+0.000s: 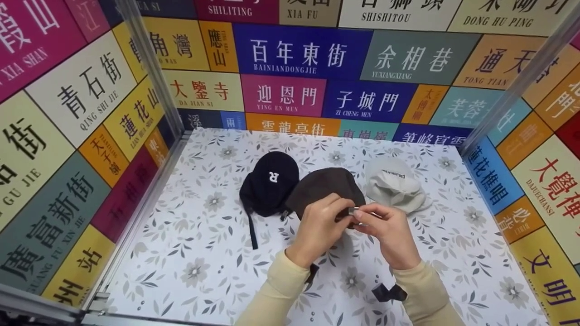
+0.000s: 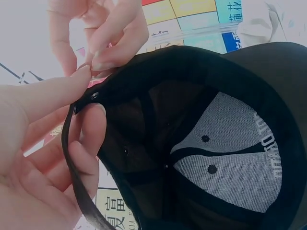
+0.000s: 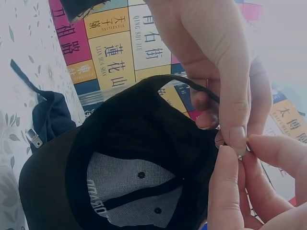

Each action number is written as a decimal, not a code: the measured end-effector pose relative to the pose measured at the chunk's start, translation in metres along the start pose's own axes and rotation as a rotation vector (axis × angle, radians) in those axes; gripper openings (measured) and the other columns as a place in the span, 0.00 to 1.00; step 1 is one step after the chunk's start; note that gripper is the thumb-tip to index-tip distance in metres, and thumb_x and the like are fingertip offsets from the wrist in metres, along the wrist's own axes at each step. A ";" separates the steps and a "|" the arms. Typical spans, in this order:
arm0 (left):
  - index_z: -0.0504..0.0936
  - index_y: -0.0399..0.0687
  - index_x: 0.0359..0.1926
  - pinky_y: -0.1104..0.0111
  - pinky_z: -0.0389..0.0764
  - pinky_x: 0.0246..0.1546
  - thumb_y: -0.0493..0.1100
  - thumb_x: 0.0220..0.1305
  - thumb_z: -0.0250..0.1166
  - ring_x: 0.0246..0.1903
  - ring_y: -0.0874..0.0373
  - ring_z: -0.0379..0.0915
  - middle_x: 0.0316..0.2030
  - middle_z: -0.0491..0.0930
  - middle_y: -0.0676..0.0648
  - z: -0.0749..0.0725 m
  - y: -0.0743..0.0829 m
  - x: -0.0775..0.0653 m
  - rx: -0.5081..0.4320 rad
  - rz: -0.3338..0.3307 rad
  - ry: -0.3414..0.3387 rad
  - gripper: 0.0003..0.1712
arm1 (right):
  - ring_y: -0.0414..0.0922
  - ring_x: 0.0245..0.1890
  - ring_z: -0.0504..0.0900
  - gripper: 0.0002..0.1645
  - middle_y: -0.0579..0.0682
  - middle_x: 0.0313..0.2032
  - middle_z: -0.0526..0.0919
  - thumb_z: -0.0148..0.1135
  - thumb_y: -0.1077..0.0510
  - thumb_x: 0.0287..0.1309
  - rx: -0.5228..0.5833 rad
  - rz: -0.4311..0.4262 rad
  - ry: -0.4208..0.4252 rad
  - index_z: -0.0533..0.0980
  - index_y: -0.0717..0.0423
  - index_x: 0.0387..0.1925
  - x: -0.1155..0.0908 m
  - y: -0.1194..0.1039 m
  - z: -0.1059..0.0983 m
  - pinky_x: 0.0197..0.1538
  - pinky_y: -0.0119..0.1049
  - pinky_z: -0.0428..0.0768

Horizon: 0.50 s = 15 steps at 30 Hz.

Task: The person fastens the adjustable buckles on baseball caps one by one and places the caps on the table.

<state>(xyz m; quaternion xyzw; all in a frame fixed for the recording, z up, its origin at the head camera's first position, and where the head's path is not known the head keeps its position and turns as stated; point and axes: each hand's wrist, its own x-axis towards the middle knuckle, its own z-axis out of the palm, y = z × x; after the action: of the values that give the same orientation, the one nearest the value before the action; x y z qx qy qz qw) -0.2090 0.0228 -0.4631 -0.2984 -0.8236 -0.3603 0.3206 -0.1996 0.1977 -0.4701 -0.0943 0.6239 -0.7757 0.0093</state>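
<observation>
A dark brown baseball cap (image 1: pixel 326 183) is held up over the table, its hollow inside (image 2: pixel 144 110) facing the wrist cameras. My left hand (image 1: pixel 319 228) pinches the back of the cap where its adjusting strap (image 2: pixel 76 177) loops down past the palm. Close against it, my right hand (image 1: pixel 392 231) pinches at the same strap between thumb and finger. A small metal buckle (image 1: pixel 354 211) glints between the fingertips in the head view. Fingers hide most of the buckle and the strap's end in both wrist views.
To the left lies a black cap (image 1: pixel 276 174) with a white R, its strap (image 1: pixel 252 228) trailing on the table. On the right is a pale grey-white cap (image 1: pixel 392 176). The table (image 1: pixel 195 240) has a flowered cover, with printed panels (image 1: pixel 303 50) around it.
</observation>
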 end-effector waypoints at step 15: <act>0.82 0.50 0.36 0.76 0.69 0.37 0.39 0.49 0.69 0.33 0.65 0.69 0.31 0.77 0.57 -0.001 -0.004 0.001 -0.043 0.076 -0.023 0.10 | 0.55 0.34 0.81 0.17 0.64 0.34 0.79 0.66 0.67 0.46 -0.012 -0.004 0.062 0.74 0.78 0.35 -0.001 0.002 -0.002 0.40 0.47 0.77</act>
<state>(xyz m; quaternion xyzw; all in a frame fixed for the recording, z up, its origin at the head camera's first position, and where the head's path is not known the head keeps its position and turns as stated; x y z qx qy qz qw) -0.2124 0.0198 -0.4640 -0.3402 -0.8074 -0.3622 0.3181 -0.1995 0.1992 -0.4723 -0.0716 0.6282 -0.7747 -0.0123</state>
